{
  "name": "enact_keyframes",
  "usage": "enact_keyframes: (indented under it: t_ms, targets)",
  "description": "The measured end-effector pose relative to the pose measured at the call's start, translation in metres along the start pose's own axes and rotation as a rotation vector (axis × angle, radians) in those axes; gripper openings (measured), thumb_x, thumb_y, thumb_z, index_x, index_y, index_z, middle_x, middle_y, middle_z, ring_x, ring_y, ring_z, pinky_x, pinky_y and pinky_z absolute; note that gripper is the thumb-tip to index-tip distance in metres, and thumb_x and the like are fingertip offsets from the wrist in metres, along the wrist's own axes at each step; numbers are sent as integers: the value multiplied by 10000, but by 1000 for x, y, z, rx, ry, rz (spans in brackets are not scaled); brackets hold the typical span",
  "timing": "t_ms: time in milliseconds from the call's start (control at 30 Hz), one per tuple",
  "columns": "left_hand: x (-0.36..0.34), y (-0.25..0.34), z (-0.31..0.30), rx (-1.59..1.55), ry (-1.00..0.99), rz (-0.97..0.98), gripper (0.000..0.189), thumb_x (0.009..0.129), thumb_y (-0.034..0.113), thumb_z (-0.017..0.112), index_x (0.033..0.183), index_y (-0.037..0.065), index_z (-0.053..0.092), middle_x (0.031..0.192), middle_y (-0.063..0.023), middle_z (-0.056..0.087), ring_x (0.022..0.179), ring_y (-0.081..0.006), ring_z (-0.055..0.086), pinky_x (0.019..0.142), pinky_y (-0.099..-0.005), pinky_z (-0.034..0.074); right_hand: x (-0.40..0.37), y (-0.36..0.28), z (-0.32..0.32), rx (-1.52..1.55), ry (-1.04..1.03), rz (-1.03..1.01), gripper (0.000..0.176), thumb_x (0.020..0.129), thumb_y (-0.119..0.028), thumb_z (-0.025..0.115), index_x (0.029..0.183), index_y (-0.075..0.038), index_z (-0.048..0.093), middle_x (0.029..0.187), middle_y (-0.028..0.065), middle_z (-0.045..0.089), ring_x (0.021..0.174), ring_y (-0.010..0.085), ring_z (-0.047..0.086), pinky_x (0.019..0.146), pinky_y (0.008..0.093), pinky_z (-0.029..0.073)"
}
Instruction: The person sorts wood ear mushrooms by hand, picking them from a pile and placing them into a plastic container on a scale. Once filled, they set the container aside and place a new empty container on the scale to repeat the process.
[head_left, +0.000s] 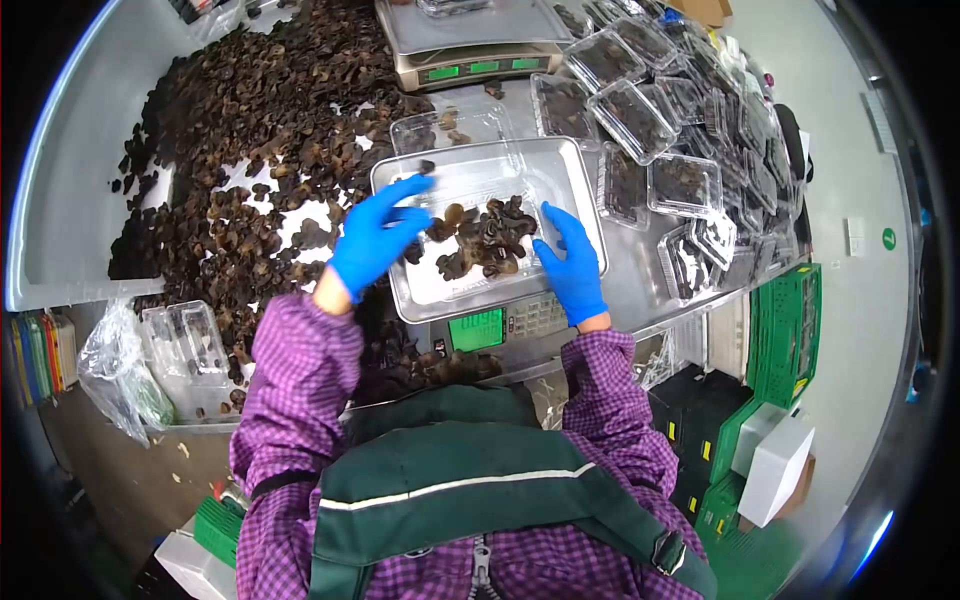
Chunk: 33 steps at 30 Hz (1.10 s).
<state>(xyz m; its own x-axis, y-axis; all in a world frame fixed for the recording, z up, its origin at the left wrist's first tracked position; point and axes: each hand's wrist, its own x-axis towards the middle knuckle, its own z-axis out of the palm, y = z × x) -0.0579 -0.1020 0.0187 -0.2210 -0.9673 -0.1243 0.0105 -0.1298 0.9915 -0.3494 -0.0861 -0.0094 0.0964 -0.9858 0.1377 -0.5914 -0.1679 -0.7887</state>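
Note:
A clear plastic clamshell container [470,180] lies open on the metal tray [585,200] of a scale, with dark dried mushrooms [490,238] inside it. My left hand [375,235], in a blue glove, rests at the container's left edge with a few mushrooms under its fingers. My right hand [572,262], also gloved, touches the container's right side next to the mushrooms. The scale's green display [476,329] shows below the tray.
A big pile of loose dried mushrooms [260,130] covers the table at left. Several filled clear containers [660,110] are stacked at right. A second scale [470,50] stands behind. Green crates [785,330] and a bag of empty containers [150,365] sit lower down.

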Motion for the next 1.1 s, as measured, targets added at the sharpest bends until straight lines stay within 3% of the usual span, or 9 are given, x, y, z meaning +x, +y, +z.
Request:
enact_keyframes:
  t_ms: [133, 233, 333, 400, 533, 567, 800, 933, 1100]
  targets:
    - [-45, -33, -60, 349, 265, -57, 478, 812, 89, 653, 1264, 51, 501, 1193, -54, 574, 989, -146, 585, 862, -275, 466, 1, -24, -17, -151, -23, -128, 617, 729, -67, 702, 1300, -151, 487, 1304, 94, 482, 1171, 240, 480, 945, 339, 412]
    - [-92, -76, -93, 784, 336, -49, 670, 697, 136, 760, 1291, 50, 462, 1322, -160, 459, 1229, -281, 436, 1017, -364, 357, 8, -38, -17, -210, -124, -197, 669, 690, -56, 715, 1306, -184, 488, 1367, 127, 404, 1247, 299, 398, 1019, 385, 353]
    - [-138, -108, -89, 933, 335, -259, 738, 660, 164, 792, 1304, 60, 447, 1346, -190, 420, 1280, -312, 369, 1051, -380, 318, 17, -37, -6, -243, -184, -276, 647, 688, -93, 717, 1288, -207, 502, 1384, 177, 355, 1232, 359, 378, 1023, 419, 343]
    - [-156, -111, -75, 874, 368, -225, 774, 632, 209, 809, 1300, 65, 444, 1379, -225, 361, 1269, -365, 363, 1047, -403, 321, 21, -35, 4, -261, -205, -306, 632, 675, -124, 725, 1267, -207, 523, 1383, 186, 355, 1223, 383, 378, 1029, 424, 334]
    - [-159, -104, -51, 680, 597, -133, 560, 689, 113, 753, 1209, 80, 548, 1336, -174, 432, 1235, -318, 418, 1031, -375, 346, 25, -54, 11, -244, -229, -279, 612, 705, -141, 712, 1281, -204, 517, 1402, 165, 337, 1262, 351, 358, 1046, 424, 310]
    - [-154, -93, -42, 796, 619, -69, 449, 722, 49, 713, 1154, 70, 591, 1315, -133, 471, 1194, -277, 475, 997, -354, 392, 25, -61, 14, -256, -230, -310, 565, 715, -122, 701, 1252, -189, 539, 1382, 168, 360, 1246, 347, 377, 1034, 419, 327]
    - [-83, -27, 20, 623, 428, 199, 271, 731, 92, 704, 1000, 91, 671, 1243, -148, 537, 1134, -287, 523, 964, -370, 410, 25, -22, 27, -205, -46, -257, 325, 737, -94, 659, 1059, -107, 617, 1259, 182, 478, 1106, 349, 489, 954, 420, 401]
    - [-45, -18, 47, 700, 258, 296, 249, 717, 117, 724, 963, 106, 686, 1265, -132, 517, 1166, -296, 484, 969, -379, 397, 26, -36, 22, -121, -49, -251, 366, 722, -82, 658, 1082, -130, 618, 1269, 175, 472, 1133, 355, 467, 960, 425, 396]
    - [-20, -24, 64, 749, 232, 297, 280, 703, 143, 737, 976, 107, 686, 1283, -124, 499, 1161, -300, 478, 974, -393, 391, 31, -37, 34, -255, -132, -405, 401, 686, -96, 669, 1076, -183, 635, 1287, 147, 470, 1182, 365, 425, 968, 436, 378]
